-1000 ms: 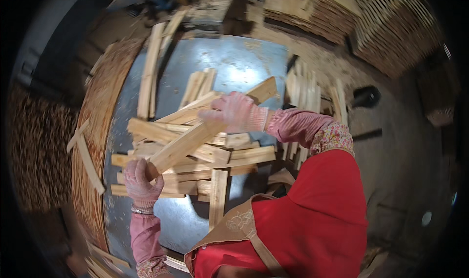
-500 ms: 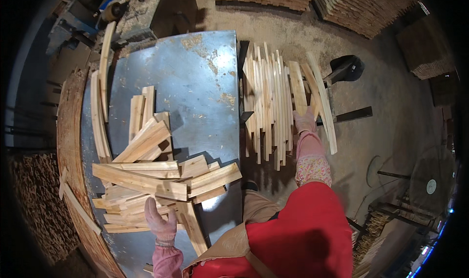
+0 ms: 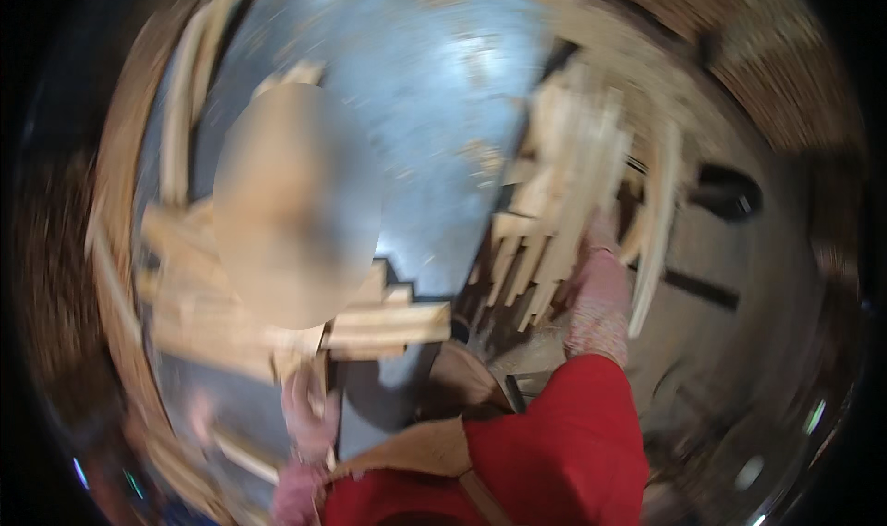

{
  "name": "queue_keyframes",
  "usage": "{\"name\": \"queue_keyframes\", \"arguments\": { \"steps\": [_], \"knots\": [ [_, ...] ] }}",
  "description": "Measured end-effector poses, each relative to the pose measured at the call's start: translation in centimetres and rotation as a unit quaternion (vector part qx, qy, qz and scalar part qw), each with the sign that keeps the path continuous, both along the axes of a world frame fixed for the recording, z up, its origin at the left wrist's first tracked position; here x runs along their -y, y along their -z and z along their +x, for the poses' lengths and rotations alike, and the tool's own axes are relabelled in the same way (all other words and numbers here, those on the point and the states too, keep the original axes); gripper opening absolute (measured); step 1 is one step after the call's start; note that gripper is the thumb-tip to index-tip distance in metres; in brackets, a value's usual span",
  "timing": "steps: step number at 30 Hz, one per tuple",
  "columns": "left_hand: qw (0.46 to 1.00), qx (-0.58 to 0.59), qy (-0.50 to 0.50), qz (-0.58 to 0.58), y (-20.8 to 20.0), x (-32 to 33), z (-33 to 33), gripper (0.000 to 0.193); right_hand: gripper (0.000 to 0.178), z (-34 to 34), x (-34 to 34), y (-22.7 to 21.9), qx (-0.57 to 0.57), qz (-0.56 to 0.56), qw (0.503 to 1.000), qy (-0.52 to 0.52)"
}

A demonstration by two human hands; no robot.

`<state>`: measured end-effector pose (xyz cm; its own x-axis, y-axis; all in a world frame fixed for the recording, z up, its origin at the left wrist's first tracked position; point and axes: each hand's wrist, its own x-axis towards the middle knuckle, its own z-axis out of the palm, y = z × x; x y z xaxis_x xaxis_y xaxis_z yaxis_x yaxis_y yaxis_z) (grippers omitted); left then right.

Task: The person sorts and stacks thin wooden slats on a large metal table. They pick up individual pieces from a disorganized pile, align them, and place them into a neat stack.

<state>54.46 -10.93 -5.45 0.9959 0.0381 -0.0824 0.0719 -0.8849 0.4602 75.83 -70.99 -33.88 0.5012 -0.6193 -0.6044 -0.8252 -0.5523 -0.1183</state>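
Free room: we find a wide passage over the bare metal tabletop (image 3: 434, 110), upper centre and right. Left of centre a smooth blur hides the surface; clearance there undetermined. Obstacles: the board pile (image 3: 393, 325) blocks the left hand (image 3: 309, 411) directly ahead. The right hand (image 3: 601, 235) has only a narrow gap, we note, between the slat row (image 3: 564, 193) and a long slat (image 3: 662, 221). Right of that, a dark bar (image 3: 702, 289) crosses the floor space (image 3: 711, 341).

Motion blur smears the dark-rimmed view, while glare spots the tabletop (image 3: 430, 129).
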Motion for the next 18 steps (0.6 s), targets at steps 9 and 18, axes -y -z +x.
{"name": "queue_keyframes", "arguments": {
  "steps": [9,18],
  "knots": [
    [0.972,0.031,-0.224,0.064,1.6,-2.4,-11.7,0.067,0.046,3.7,-15.6,-18.6,0.539,0.062,0.813,-0.209],
    [0.945,-0.123,-0.291,0.08,1.6,-2.6,-12.8,0.081,0.086,-3.1,-48.5,-27.1,0.342,0.225,0.596,-0.691]
  ]
}}
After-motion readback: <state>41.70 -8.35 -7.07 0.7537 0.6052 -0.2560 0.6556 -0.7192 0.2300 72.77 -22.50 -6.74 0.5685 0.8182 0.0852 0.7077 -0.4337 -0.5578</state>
